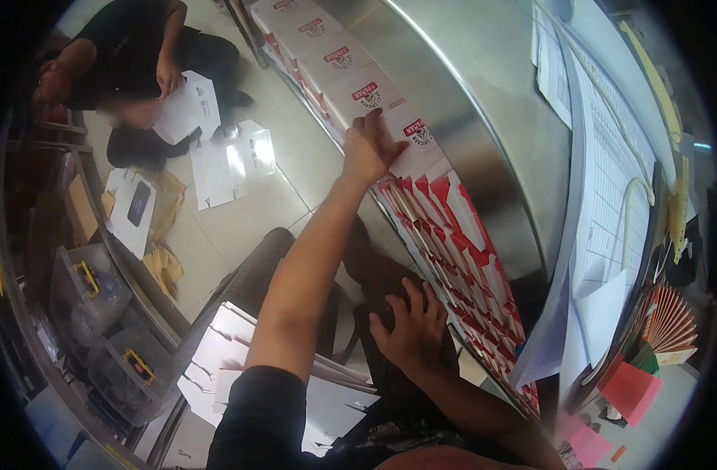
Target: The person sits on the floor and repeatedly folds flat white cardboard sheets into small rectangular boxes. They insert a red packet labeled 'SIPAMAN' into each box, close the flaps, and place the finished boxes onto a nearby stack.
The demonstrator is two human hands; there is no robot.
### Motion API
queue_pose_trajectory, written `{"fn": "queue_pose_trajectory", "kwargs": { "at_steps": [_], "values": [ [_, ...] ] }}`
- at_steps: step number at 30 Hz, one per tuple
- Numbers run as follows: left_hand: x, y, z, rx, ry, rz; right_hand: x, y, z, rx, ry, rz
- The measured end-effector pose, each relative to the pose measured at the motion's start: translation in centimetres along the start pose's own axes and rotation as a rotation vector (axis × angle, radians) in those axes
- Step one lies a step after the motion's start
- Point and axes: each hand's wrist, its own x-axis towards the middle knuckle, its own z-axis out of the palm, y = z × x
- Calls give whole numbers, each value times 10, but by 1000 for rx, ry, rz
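Observation:
My left hand (368,150) reaches forward onto a long row of white paper packages (339,59) with red and dark printed emblems. Its fingers lie stretched out on their upper surface, thumb apart, not wrapped round anything. Nearer to me the same row shows many red-and-white folded edges (464,262), packed closely in overlapping layers. My right hand (413,323) hovers over or rests on my dark-clothed leg beside these folded edges; I cannot tell which. Its fingers are spread and hold nothing. A stack of flat white cut cardboard (217,352) lies by my left arm.
A shiny metal surface (484,117) borders the row on the right, with printed sheets (609,196) beyond. At upper left another person (131,63) sits on the floor, holding a white cardboard blank (190,110). Clear plastic boxes (131,372) stand at left.

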Motion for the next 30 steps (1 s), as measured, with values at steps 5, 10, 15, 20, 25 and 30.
{"fn": "queue_pose_trajectory", "kwargs": {
  "at_steps": [5,10,15,20,25,30],
  "values": [
    [2,10,-21,70,-36,-73,0,-2,1,-14,-4,23],
    [-32,93,-79,211,113,-58,5,-11,4,18,48,-34],
    [-152,205,-166,273,130,-116,0,-21,8,85,45,-83],
    [-362,283,-200,485,370,-234,-12,-24,9,122,51,-102],
    [-530,331,-158,796,164,-484,-31,-26,16,116,49,-186],
    [-587,322,-129,878,116,-410,-51,-32,23,67,14,-289]
  ]
}}
